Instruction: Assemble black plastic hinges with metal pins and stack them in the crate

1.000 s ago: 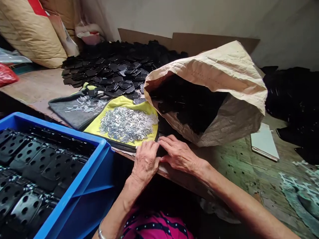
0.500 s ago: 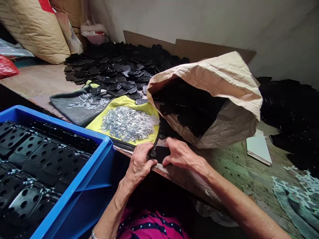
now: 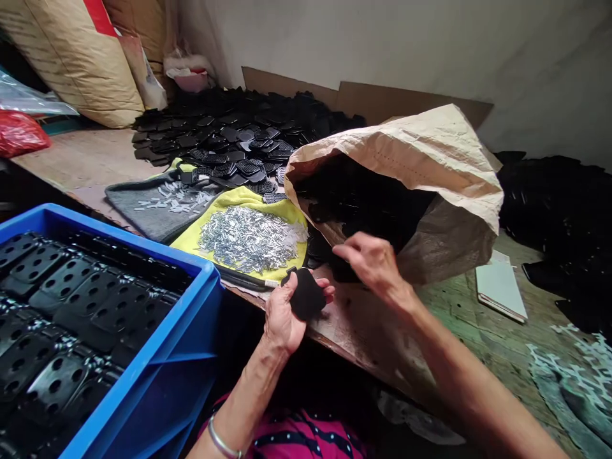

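Note:
A flat black piece (image 3: 306,294) lies across the palm of my left hand (image 3: 285,312), thumb over its near edge and fingertips showing beyond it. In front of the mouth of a brown paper sack (image 3: 430,150) is my right hand (image 3: 375,261), its fingers curled; whether anything is between them is hidden. Dark pieces (image 3: 363,197) fill the sack. Small silvery pins (image 3: 253,236) are heaped on a yellow cloth (image 3: 191,240) just beyond my left hand. A grey cloth (image 3: 143,217) beside it bears scattered pale pieces (image 3: 179,197).
At the left stands a blue crate (image 3: 157,338) holding rows of black perforated parts (image 3: 52,376). Black pieces (image 3: 229,134) are piled behind the cloths, with another dark heap (image 3: 564,210) at the right. A pale booklet (image 3: 501,287) lies right of the sack.
My hands have moved apart. The left has turned palm up with the black piece on it, while the right has moved up and right to the sack's mouth. The view has shifted slightly.

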{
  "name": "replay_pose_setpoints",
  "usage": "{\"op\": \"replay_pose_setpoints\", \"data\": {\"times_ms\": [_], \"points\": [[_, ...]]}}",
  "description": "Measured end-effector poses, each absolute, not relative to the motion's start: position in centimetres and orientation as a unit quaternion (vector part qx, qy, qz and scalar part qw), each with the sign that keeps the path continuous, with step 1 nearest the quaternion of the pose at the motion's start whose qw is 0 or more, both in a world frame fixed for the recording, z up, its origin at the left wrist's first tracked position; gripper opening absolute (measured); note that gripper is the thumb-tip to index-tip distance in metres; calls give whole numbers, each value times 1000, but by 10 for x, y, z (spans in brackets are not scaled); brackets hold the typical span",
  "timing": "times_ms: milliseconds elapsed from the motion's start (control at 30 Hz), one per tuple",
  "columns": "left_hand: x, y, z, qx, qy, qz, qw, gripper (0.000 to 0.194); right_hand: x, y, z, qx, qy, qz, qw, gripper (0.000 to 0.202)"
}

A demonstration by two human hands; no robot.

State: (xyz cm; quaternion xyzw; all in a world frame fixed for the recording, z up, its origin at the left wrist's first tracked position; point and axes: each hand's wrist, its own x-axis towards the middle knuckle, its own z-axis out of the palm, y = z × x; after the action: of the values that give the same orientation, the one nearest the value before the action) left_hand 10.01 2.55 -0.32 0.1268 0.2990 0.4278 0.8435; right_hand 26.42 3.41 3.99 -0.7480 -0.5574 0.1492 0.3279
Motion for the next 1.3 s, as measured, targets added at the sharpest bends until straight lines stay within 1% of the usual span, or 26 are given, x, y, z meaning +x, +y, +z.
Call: {"op": "replay_pose_setpoints", "data": {"times_ms": [33,67,133,233,333,467,533,567,633,700,733,800,900,1033,1100,1133,1167,1233,1267,1300], "points": [[99,28,-5,124,300,423,846,28,278,46,37,-771,-552,74,309,19],[97,30,-6,124,304,421,846,29,291,58,33,-783,-548,27,292,21],[95,32,-8,128,314,422,841,32,310,76,23,-800,-538,-9,264,29],[94,34,-8,140,326,405,843,42,323,89,9,-807,-533,7,252,34],[94,35,-7,154,322,394,847,48,327,93,5,-808,-525,36,265,29],[92,37,-7,148,318,396,849,50,321,88,12,-800,-511,83,305,21],[91,38,-8,139,305,386,859,52,308,77,18,-781,-495,135,356,22],[91,39,-8,135,297,382,865,54,298,68,21,-758,-481,190,398,24],[90,39,-7,128,280,383,871,57,273,48,27,-680,-434,338,485,27],[91,37,-7,119,265,411,864,57,245,26,30,-605,-385,459,524,29],[90,35,-6,113,260,429,858,56,232,16,30,-585,-369,493,528,29],[88,30,-5,100,254,455,848,55,211,1,27,-573,-342,523,531,27],[80,20,-1,85,255,463,845,56,192,-10,20,-579,-322,523,537,26],[65,11,6,61,283,473,832,53,181,-10,15,-595,-328,533,504,28],[60,6,8,51,299,472,828,49,175,-10,14,-614,-354,526,470,28],[58,4,7,52,304,471,827,44,172,-10,14,-631,-385,504,446,26],[57,2,6,60,306,471,825,36,167,-12,15,-653,-429,464,418,24],[55,-2,2,92,312,479,815,19,158,-18,15,-694,-540,332,342,17],[54,-4,-1,108,317,485,808,16,153,-22,16,-704,-590,257,299,17],[53,-6,-4,119,324,492,799,17,149,-25,17,-708,-629,190,259,18]]}}
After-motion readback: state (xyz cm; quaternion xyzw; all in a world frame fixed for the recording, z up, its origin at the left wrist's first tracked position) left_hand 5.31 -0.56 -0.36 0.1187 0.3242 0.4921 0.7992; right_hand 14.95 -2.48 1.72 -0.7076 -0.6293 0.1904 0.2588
